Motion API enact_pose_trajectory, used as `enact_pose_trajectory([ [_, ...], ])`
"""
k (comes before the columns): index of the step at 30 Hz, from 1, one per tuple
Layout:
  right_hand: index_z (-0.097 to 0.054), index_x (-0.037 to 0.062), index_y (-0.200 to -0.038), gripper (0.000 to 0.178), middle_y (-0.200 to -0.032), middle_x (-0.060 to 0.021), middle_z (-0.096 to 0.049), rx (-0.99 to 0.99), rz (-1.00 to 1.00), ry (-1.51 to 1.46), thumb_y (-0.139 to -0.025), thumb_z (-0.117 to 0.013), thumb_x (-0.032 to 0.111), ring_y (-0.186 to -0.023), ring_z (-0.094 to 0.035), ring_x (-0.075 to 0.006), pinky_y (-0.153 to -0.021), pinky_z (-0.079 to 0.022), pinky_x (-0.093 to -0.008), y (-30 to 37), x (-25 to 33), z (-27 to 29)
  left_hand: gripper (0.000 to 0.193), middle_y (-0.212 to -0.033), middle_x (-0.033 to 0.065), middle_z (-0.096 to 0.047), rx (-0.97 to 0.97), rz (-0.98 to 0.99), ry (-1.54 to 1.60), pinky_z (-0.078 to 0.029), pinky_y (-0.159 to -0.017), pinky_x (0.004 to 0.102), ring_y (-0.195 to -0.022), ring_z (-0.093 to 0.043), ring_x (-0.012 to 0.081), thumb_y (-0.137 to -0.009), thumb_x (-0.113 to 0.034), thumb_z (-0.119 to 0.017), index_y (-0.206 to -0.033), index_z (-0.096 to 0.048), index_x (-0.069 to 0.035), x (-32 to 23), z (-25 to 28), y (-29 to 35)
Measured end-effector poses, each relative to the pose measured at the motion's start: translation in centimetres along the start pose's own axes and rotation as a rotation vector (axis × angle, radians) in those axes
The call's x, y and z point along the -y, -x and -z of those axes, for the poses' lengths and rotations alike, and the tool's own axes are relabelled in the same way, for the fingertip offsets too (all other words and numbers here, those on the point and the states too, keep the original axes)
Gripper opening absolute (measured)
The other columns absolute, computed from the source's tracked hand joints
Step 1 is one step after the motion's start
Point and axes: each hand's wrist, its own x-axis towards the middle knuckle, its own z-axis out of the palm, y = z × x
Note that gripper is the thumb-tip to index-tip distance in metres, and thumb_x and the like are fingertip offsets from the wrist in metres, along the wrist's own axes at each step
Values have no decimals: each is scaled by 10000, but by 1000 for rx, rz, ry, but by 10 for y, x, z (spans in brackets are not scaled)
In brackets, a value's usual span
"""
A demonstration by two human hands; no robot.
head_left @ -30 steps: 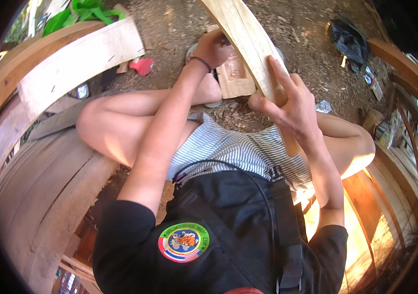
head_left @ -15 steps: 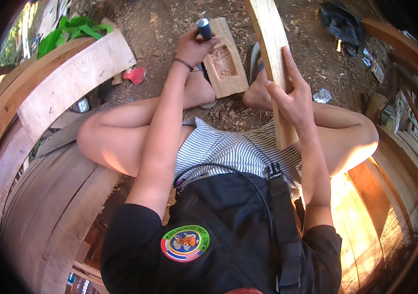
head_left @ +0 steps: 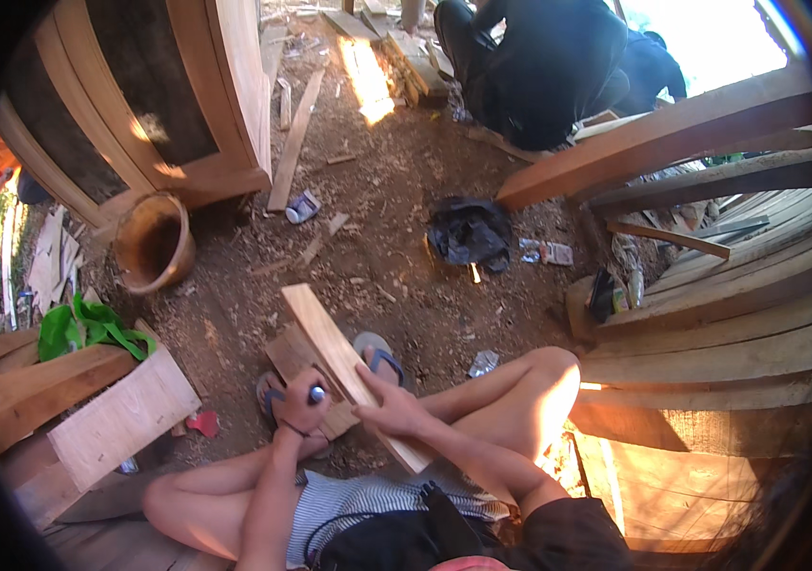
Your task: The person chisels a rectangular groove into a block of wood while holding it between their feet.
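Observation:
My left hand (head_left: 297,409) is closed around the dark handle of a chisel (head_left: 317,393). Its shiny capped end points up, and the blade is hidden behind the hand. Below it, between my sandalled feet, lies a wooden block (head_left: 290,354) with a hollow, mostly covered from sight now. My right hand (head_left: 393,411) grips a long pale wooden plank (head_left: 322,325), thumb on one side and fingers on the other. The plank slants above the block, its far end leaning left and its near end over my lap.
A brown bucket (head_left: 156,245) lies tipped beside a wooden frame with dark panels (head_left: 154,86). A black plastic bag (head_left: 471,233) and wood scraps litter the dirt floor. Boards with green cloth (head_left: 92,328) stand at left, stacked planks (head_left: 711,362) at right. Another person (head_left: 539,76) crouches at the far side.
My view has lifted, bringing in more floor and another person. The plank has swung to lean left, over the block. Both hands keep their holds.

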Motion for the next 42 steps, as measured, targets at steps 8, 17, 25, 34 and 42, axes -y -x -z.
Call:
enact_pose_trajectory([
  [8, -285, 161, -1543, 895, -1351, -287, -525, 7, -20, 39, -783, -637, 477, -1232, -546, -413, -1049, -415, -438, -4, 6, -10, 106, -788, 22, -666, -101, 376, 284, -503, -712, 282, -773, -637, 117, -765, -9, -689, -812, -600, -39, 4, 21, -12],
  [17, -324, 131, -1530, 889, -1429, -262, -479, -44, -9, 43, -764, -713, 361, -1318, -488, -370, -1104, -372, -391, -12, -24, -29, 225, -883, -1, -634, -209, 368, 334, -512, -810, 308, -849, -598, 114, -816, -80, -741, -980, -587, -75, 87, 29, -16],
  [25, -315, 117, -1527, 889, -1367, -288, -528, 35, -77, 75, -773, -674, 422, -1268, -524, -416, -1074, -401, -428, -15, 7, -9, 299, -1045, 72, -681, -267, 324, 345, -525, -864, 325, -965, -640, 157, -873, 34, -625, -1107, -458, -49, 72, 50, -18],
  [34, -304, 115, -1532, 904, -1388, -299, -502, 13, -97, 56, -770, -670, 435, -1279, -515, -415, -1080, -392, -428, -13, 10, -3, 301, -1067, 82, -672, -184, 318, 287, -512, -895, 330, -990, -636, 166, -866, 65, -627, -1085, -469, -68, 53, 53, -22],
  [42, -311, 153, -1538, 877, -1393, -260, -520, -5, -81, 74, -780, -680, 396, -1266, -539, -373, -1070, -402, -410, -12, 7, -4, 290, -1060, 58, -663, -97, 280, 253, -499, -916, 323, -1024, -624, 164, -856, 76, -628, -1068, -503, -79, 39, 53, -20],
])
